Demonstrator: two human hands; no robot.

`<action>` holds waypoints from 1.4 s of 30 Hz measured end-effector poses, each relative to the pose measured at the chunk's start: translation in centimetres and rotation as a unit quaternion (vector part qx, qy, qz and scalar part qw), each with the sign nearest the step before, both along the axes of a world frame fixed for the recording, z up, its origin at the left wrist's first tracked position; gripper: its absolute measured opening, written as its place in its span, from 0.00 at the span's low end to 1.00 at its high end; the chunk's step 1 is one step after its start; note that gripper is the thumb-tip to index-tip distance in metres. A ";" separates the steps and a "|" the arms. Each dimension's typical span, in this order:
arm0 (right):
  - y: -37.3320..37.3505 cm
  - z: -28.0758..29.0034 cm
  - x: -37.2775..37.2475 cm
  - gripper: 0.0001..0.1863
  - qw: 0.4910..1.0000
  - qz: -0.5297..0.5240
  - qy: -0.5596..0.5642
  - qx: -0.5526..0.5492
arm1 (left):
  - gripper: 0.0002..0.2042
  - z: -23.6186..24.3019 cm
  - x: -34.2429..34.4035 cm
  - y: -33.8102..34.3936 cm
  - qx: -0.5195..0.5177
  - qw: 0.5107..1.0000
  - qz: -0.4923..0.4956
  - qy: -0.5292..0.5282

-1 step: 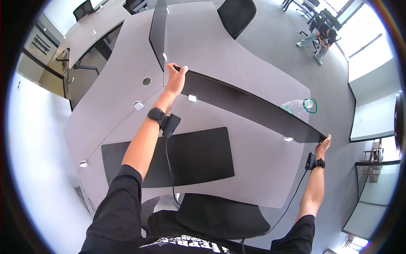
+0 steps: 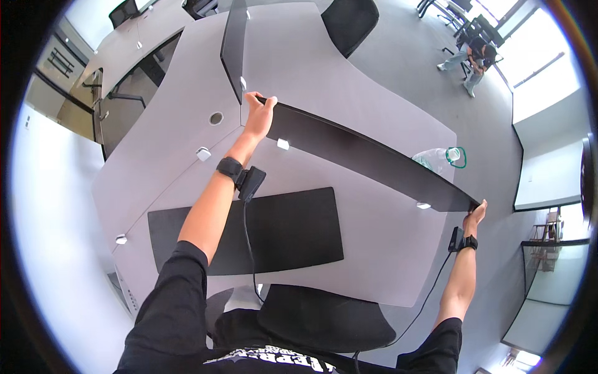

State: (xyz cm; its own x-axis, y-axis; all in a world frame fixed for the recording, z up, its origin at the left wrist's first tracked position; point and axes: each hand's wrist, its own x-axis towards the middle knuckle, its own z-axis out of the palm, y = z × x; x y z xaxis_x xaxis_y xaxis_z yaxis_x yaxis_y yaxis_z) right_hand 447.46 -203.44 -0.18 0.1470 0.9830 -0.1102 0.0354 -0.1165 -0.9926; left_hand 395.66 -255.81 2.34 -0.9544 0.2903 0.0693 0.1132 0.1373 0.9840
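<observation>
A long black desk divider panel [image 2: 367, 152] stands on edge across the light grey desk [image 2: 380, 243]. My left hand [image 2: 259, 117] grips its upper corner at the left end, thumb and fingers over the edge. At the far right end, my right hand [image 2: 476, 214] is closed round the other corner, partly hidden by the panel. Along the panel's lower edge are two white clamps, one near my left hand [image 2: 283, 144] and one nearer my right hand [image 2: 423, 205]. Whether the panel is seated in them I cannot tell. Both wrists wear black straps with small boxes and cables.
A clear bottle with a green handle [image 2: 439, 159] stands behind the panel. Another divider [image 2: 233, 53] rises beyond my left hand. A black desk mat [image 2: 293, 230] lies nearer me, with a black chair [image 2: 324, 318] below. A seated person [image 2: 476, 59] is at the far right.
</observation>
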 end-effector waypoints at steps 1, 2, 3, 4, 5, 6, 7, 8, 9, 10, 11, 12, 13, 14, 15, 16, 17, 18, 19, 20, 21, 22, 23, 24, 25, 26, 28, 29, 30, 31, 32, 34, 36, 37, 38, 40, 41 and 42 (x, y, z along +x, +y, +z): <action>-0.6 0.5 -0.4 0.20 1.000 0.006 -0.001 -0.001 | 0.23 -0.2 0.1 0.0 -0.009 1.000 0.003 0.020; -1.0 0.9 -0.2 0.25 0.999 0.014 -0.011 -0.028 | 0.24 0.0 0.3 0.2 -0.019 1.000 -0.002 0.018; -0.7 0.9 0.6 0.31 0.998 0.018 -0.021 -0.052 | 0.24 0.0 0.4 0.4 -0.017 1.000 -0.002 0.015; -0.4 0.8 1.1 0.31 0.998 0.018 -0.023 -0.052 | 0.24 0.2 0.5 0.8 -0.017 1.000 -0.003 0.011; 0.1 0.6 1.6 0.28 0.999 0.023 -0.015 -0.023 | 0.25 0.3 0.6 1.0 -0.017 1.000 -0.004 0.006; 1.0 0.4 2.6 0.25 1.000 0.025 -0.009 0.009 | 0.25 0.1 0.7 1.4 -0.010 1.000 -0.007 -0.006; 1.7 0.4 3.1 0.25 1.000 0.024 -0.010 0.011 | 0.25 0.0 0.6 1.4 -0.009 1.000 -0.008 -0.006; 2.5 0.4 3.7 0.26 1.000 0.019 -0.013 0.018 | 0.25 -0.1 0.6 1.5 0.015 0.999 -0.010 -0.041; 2.8 0.3 3.7 0.26 1.000 0.014 -0.014 0.024 | 0.25 -0.2 0.4 1.5 0.025 0.998 -0.011 -0.058; 1.9 -0.2 2.3 0.26 1.000 0.020 -0.011 0.015 | 0.25 -0.3 0.0 1.0 0.028 0.997 -0.005 -0.071; 0.0 -0.2 0.5 0.26 0.999 0.030 -0.009 -0.011 | 0.25 -0.4 -0.3 0.3 0.023 0.998 0.010 -0.061; -0.8 0.6 0.2 0.27 0.999 0.034 -0.012 -0.028 | 0.25 -0.4 -0.1 0.4 0.025 0.998 0.014 -0.061; -0.7 0.6 0.6 0.27 0.999 0.033 -0.015 -0.031 | 0.25 -0.5 0.0 0.5 0.026 0.998 0.017 -0.060; -1.0 0.9 0.7 0.27 0.998 0.031 -0.034 -0.041 | 0.25 -0.5 0.0 0.6 0.013 0.998 0.020 -0.053; -0.8 1.2 1.3 0.27 0.997 0.026 -0.054 -0.048 | 0.25 -0.8 0.0 1.0 0.012 0.999 0.016 -0.046; -0.5 1.2 1.6 0.27 0.997 0.022 -0.057 -0.049 | 0.25 -1.1 0.0 1.1 0.009 0.999 0.014 -0.039; 0.0 1.1 1.6 0.27 0.998 0.020 -0.044 -0.042 | 0.24 -1.2 -0.4 1.2 0.006 0.999 0.014 -0.029; 0.6 1.1 2.9 0.26 0.999 0.007 -0.037 -0.034 | 0.25 -1.3 0.0 2.2 0.016 0.999 0.016 -0.039; 1.5 0.8 3.4 0.26 0.999 0.021 -0.037 0.005 | 0.24 -1.6 -0.5 2.2 -0.002 0.999 0.027 -0.023; 1.9 0.4 2.9 0.26 0.999 0.021 -0.049 0.003 | 0.23 -2.0 -1.1 1.7 -0.025 0.999 0.043 -0.006; 1.3 0.0 1.5 0.26 0.997 0.032 -0.069 -0.026 | 0.23 -2.3 -2.0 0.7 -0.054 0.996 0.064 0.014; 0.6 -0.5 0.1 0.26 0.996 0.043 -0.066 -0.031 | 0.23 -2.6 -2.7 -0.6 -0.046 0.997 0.065 0.006; 2.9 0.3 3.8 0.26 0.998 0.009 -0.068 0.010 | 0.23 -1.8 -0.2 2.1 -0.006 0.998 0.038 -0.058; 1.7 -0.2 2.4 0.25 0.999 0.015 -0.049 0.001 | 0.23 -0.2 0.7 1.9 -0.010 0.995 0.043 -0.094; -0.4 -0.1 -0.2 0.23 0.999 0.014 -0.032 -0.007 | 0.23 1.3 1.0 1.0 -0.017 0.991 0.058 -0.122; 0.2 0.6 1.0 0.24 0.999 0.024 -0.046 -0.007 | 0.23 1.4 1.5 2.0 -0.015 0.991 0.046 -0.127; 0.1 0.8 1.9 0.24 0.998 0.033 -0.058 -0.018 | 0.22 1.1 1.9 2.4 -0.003 0.992 0.059 -0.113; 0.3 1.1 2.3 0.24 0.996 0.048 -0.071 -0.018 | 0.22 0.9 2.0 2.5 -0.007 0.992 0.053 -0.115; -0.1 1.2 2.2 0.24 0.994 0.064 -0.081 -0.021 | 0.22 0.8 1.6 1.9 -0.009 0.993 0.060 -0.106; -0.5 1.5 1.6 0.24 0.995 0.058 -0.081 -0.023 | 0.22 0.2 0.9 1.8 -0.007 0.993 0.066 -0.096; -1.0 1.4 0.8 0.24 0.996 0.052 -0.068 -0.006 | 0.22 -0.6 -0.1 1.4 0.001 0.994 0.067 -0.083; -1.9 1.6 0.9 0.24 0.997 0.031 -0.067 0.008 | 0.21 -0.2 1.1 2.4 -0.015 0.994 0.084 -0.069; -2.1 1.7 0.5 0.25 0.996 0.057 -0.060 0.023 | 0.21 0.7 1.4 2.4 -0.030 0.993 0.104 -0.055; -1.9 1.3 0.9 0.25 0.996 0.048 -0.066 0.020 | 0.21 0.6 1.4 2.1 -0.028 0.991 0.108 -0.068; -1.8 0.7 1.1 0.26 0.996 0.071 0.020 0.044 | 0.21 -0.1 0.6 1.6 -0.019 0.993 0.101 -0.063; -0.8 -1.1 3.2 0.32 0.986 0.085 0.130 0.064 | 0.22 0.5 1.0 2.3 -0.026 0.993 0.097 -0.069; -0.7 -2.6 5.0 0.32 0.986 0.074 0.131 0.069 | 0.22 0.8 1.4 3.0 -0.027 0.993 0.091 -0.070; -1.1 -4.6 4.8 0.34 0.990 0.042 0.137 -0.005 | 0.22 1.3 1.5 2.6 -0.031 0.992 0.098 -0.075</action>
